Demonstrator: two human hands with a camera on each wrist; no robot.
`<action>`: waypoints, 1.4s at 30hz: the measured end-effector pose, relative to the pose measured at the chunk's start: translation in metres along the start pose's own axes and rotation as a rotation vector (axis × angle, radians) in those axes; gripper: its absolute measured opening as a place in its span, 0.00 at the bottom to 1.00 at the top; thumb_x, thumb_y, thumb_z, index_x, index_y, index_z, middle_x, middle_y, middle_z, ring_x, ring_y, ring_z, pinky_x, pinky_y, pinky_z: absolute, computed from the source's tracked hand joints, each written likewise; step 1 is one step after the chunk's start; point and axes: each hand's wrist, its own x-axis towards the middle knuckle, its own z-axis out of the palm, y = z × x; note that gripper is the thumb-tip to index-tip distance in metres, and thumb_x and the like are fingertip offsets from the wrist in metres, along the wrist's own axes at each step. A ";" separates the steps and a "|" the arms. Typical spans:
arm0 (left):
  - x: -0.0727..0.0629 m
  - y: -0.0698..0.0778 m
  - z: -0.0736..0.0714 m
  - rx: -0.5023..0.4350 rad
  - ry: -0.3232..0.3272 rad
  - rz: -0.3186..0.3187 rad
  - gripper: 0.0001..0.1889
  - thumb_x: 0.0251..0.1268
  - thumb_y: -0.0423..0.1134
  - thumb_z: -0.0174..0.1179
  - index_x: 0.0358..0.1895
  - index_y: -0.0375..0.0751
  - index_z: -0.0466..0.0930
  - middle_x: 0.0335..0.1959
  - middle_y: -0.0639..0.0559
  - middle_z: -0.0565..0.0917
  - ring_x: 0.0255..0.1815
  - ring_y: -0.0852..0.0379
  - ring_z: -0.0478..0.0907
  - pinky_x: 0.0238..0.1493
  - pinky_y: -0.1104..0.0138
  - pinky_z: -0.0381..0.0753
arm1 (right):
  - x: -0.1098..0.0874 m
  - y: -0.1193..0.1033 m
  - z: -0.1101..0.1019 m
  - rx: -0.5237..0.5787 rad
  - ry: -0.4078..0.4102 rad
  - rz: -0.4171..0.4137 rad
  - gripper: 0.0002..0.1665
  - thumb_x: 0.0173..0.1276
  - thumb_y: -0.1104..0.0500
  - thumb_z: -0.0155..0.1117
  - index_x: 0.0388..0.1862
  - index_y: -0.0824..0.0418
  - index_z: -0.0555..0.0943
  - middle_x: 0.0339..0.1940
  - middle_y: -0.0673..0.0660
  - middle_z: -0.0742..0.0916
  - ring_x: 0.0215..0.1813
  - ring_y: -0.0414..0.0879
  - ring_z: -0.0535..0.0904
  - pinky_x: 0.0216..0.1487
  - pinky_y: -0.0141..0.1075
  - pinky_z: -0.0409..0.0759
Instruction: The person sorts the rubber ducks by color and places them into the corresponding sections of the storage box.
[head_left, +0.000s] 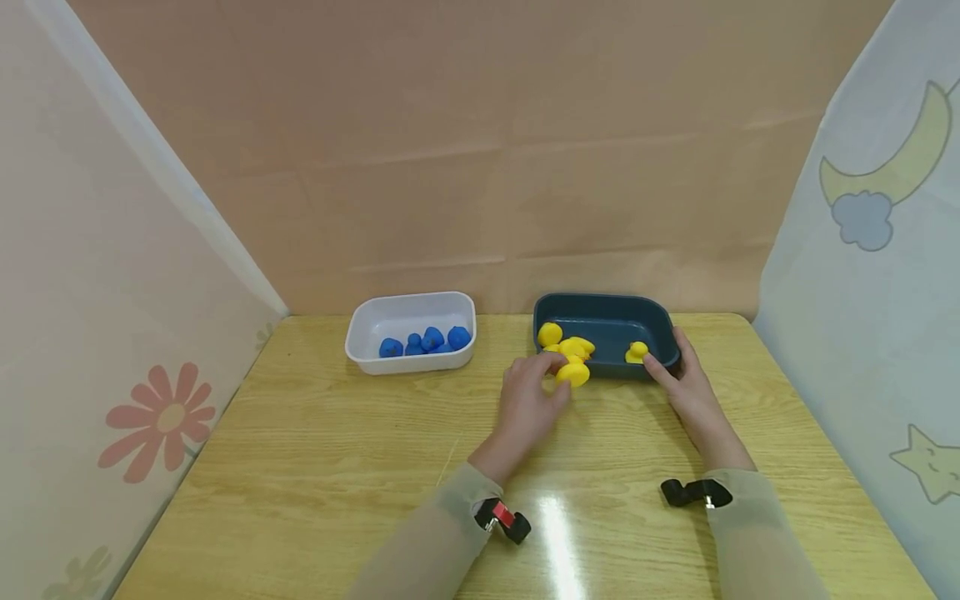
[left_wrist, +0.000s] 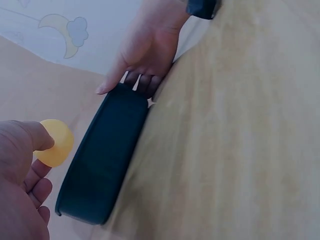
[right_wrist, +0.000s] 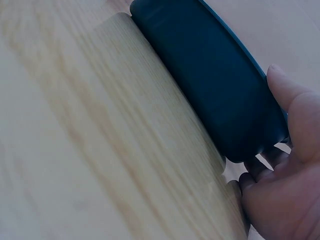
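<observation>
My left hand (head_left: 531, 398) pinches a yellow rubber duck (head_left: 573, 372) at the front left of a dark teal tub (head_left: 600, 307). In the left wrist view the held duck (left_wrist: 59, 142) shows its rounded yellow underside beside the tub's rim. At the tub's right end my right hand (head_left: 696, 398) grips the wall, thumb at the rim and fingers around the outer end, as the right wrist view also shows. Inside the tub, several yellow ducks (head_left: 576, 347) cluster at the left, and one more duck (head_left: 637, 352) sits near the right front wall.
To the left stands a white tub (head_left: 408, 367) with several blue ducks (head_left: 432, 338) along its front side. Both tubs rest near the back edge of the wooden table (head_left: 337, 467). A tan backdrop (head_left: 510, 167) rises behind, with printed cloth walls on both sides.
</observation>
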 end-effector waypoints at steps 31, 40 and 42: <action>0.063 -0.017 -0.007 0.069 0.064 -0.010 0.16 0.79 0.43 0.72 0.63 0.49 0.86 0.58 0.56 0.89 0.55 0.54 0.76 0.64 0.58 0.72 | -0.001 -0.001 0.008 0.009 -0.003 0.000 0.61 0.87 0.41 0.62 0.93 0.43 0.28 0.94 0.57 0.38 0.92 0.62 0.36 0.89 0.61 0.42; 0.068 -0.021 -0.007 0.094 0.060 -0.043 0.18 0.79 0.42 0.72 0.67 0.49 0.85 0.65 0.55 0.88 0.66 0.50 0.78 0.74 0.53 0.69 | -0.001 -0.002 0.009 -0.005 -0.002 0.010 0.61 0.87 0.40 0.62 0.93 0.42 0.28 0.94 0.58 0.39 0.92 0.63 0.37 0.88 0.61 0.43; 0.068 -0.022 -0.007 0.102 0.068 -0.046 0.19 0.78 0.41 0.72 0.67 0.49 0.85 0.66 0.54 0.87 0.67 0.49 0.78 0.75 0.52 0.69 | 0.000 -0.001 0.008 -0.003 -0.005 0.009 0.60 0.87 0.41 0.62 0.93 0.42 0.28 0.94 0.57 0.39 0.92 0.62 0.36 0.89 0.61 0.42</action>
